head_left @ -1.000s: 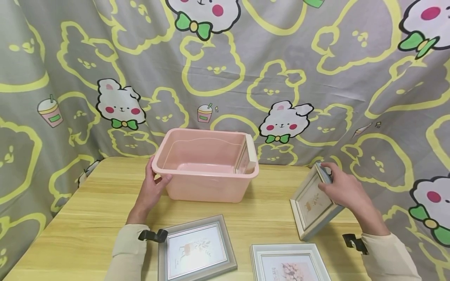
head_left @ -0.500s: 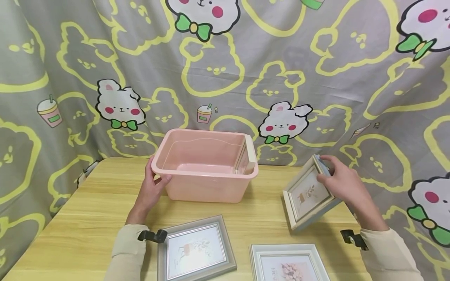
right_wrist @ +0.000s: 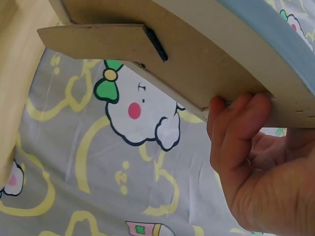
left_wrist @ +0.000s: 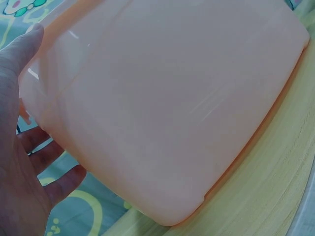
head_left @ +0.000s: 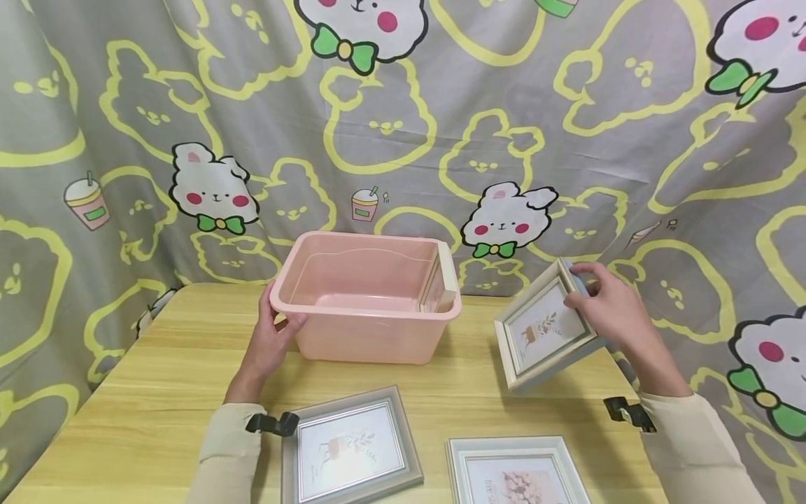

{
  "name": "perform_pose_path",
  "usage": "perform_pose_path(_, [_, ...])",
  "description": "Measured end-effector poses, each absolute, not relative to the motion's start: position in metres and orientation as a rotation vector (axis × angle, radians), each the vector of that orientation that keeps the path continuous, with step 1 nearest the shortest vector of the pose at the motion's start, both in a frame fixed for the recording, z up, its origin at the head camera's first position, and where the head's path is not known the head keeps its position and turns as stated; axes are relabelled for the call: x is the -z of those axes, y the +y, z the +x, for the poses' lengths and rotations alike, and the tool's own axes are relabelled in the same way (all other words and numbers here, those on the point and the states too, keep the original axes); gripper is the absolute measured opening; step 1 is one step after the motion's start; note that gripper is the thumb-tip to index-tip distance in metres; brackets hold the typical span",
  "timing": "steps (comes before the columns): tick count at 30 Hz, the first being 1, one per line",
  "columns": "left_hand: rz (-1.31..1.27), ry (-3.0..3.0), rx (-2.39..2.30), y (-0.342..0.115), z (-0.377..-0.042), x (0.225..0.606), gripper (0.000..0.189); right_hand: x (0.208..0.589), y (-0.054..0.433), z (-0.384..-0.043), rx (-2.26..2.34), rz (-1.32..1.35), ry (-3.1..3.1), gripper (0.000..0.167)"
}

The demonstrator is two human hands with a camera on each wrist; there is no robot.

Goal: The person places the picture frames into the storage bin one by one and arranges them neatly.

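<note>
A pink plastic bin stands near the back of the wooden table. My left hand holds its left front corner, thumb on the front wall and fingers along the side. One white picture frame stands on edge inside, against the bin's right end. To the right of the bin, my right hand grips a cream and blue-grey picture frame by its upper right edge. This frame is tilted above the table, its deer print facing left. In the right wrist view, its brown back shows with the stand swung out.
On the table, a grey picture frame lies face up in front of the bin. A white picture frame with a flower print lies to its right, cut off by the view's lower edge. Behind the table hangs a patterned curtain.
My right hand has moved left and slightly up with the deer picture frame, bringing it nearer to the bin. The bin and my left hand have stayed in place.
</note>
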State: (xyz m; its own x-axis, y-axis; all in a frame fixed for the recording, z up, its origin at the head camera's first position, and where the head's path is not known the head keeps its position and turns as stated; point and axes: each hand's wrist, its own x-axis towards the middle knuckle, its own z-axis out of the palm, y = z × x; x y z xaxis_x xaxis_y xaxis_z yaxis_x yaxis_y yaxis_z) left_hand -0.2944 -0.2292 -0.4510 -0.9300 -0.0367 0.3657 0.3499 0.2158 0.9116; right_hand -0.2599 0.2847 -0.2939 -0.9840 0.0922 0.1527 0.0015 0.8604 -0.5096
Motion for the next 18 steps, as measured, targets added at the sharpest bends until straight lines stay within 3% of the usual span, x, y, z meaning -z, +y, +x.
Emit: perform_pose_path(18, [-0.295, -2.173, 1.784, -0.23, -0.294, 0.45, 0.085, 0.266, 0.264, -0.27, -0.902, -0.087, -2.77, 0.06])
